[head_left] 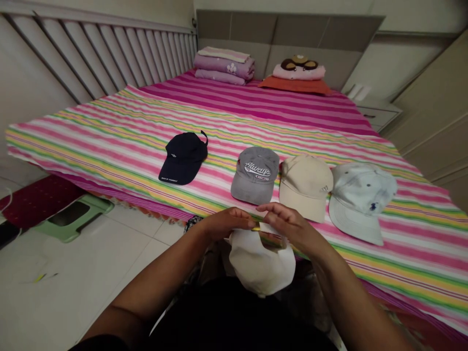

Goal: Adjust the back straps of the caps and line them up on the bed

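- Bedroom, with a bed (109, 141) under a pink, green and yellow striped sheet; folded blankets (224, 66) and a pillow (294, 86) lie at the top of the frame.
- White cap (261, 265) hangs at lower center, just off the bed's near edge.
- Left hand (224, 225) and right hand (288, 225) are both closed in a pinch on the cap's top edge, fingertips nearly meeting (which part they grip is hidden).
- Cap looks light and soft, judging by its sag, so it should crumple easily; any brim would likely give the firmest hold, though none shows.
- Across the bed, left to right: navy cap (185, 158), gray cap (255, 175), beige cap (305, 187), pale blue cap (360, 202), the last three close together.
- Gray cap reads "Always" in white script; the smaller print beneath is unreadable, as are the marks on the navy and beige caps. Pale blue cap bears a small navy emblem (373, 206).
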